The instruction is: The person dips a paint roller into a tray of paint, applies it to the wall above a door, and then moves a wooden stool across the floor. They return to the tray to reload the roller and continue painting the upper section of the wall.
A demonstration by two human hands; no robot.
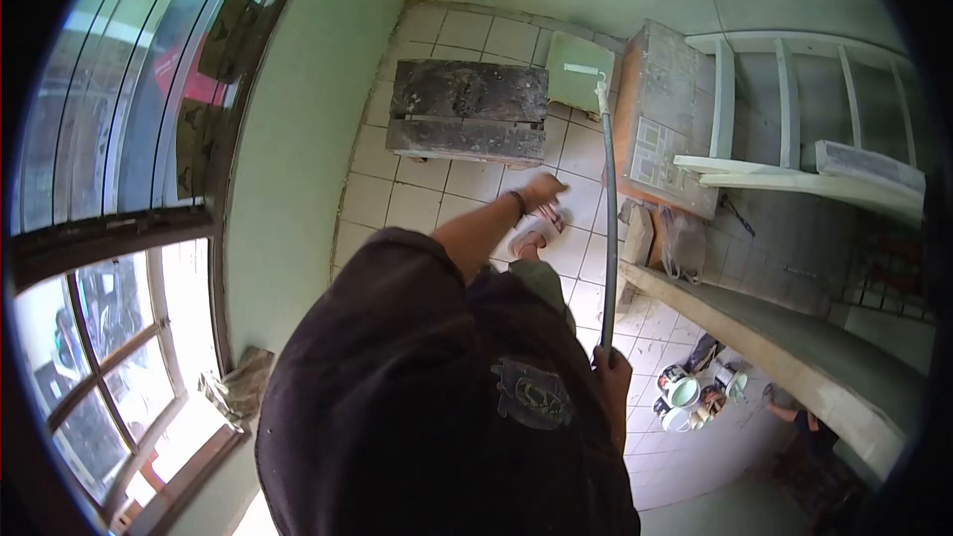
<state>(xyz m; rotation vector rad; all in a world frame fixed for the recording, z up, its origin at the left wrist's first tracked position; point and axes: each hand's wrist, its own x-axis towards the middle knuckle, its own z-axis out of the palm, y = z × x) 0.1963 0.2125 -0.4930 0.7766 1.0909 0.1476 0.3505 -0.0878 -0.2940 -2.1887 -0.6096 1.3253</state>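
Note:
My right hand (613, 369) is closed around the lower part of a long grey pole (610, 228), close to my body. At the pole's far end is a paint roller (582, 68) with a slim white sleeve, over a pale green paint tray (568, 97) on the floor. My left hand (542, 193) reaches forward over my foot, slightly blurred, with fingers apart and nothing visible in it. It is nearest to a dark, paint-spattered wooden bench (469, 111), apart from it.
A white ladder (784, 104) lies beside a worn cabinet (663, 104) on the right. Paint cans (683, 392) stand on the tiled floor (397, 206) near a long wooden plank (774, 342). Windows (119, 337) line the green wall (288, 139) on the left. Part of another person (809, 427) shows at lower right.

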